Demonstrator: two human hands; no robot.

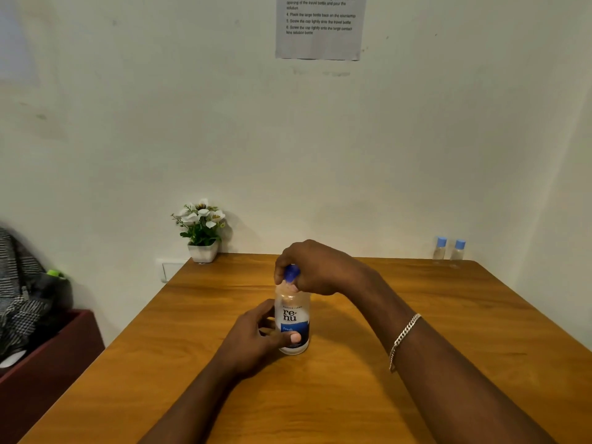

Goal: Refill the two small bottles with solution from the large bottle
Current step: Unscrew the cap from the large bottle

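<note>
Hands: left (pixel 253 338) grips large bottle (pixel 293 318); right (pixel 315 267) on cap (pixel 292 272); two small bottles (pixel 448 249).

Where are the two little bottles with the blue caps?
In the head view, the two small bottles stand side by side at the far right corner of the table, against the wall, well away from the large bottle the hands are holding.

Large bottle (pixel 292 318) upright mid-counter (pixel 448 363); two small bottles (pixel 448 249) side by side at far right corner; potted plant (pixel 202 230) at far left.
</note>
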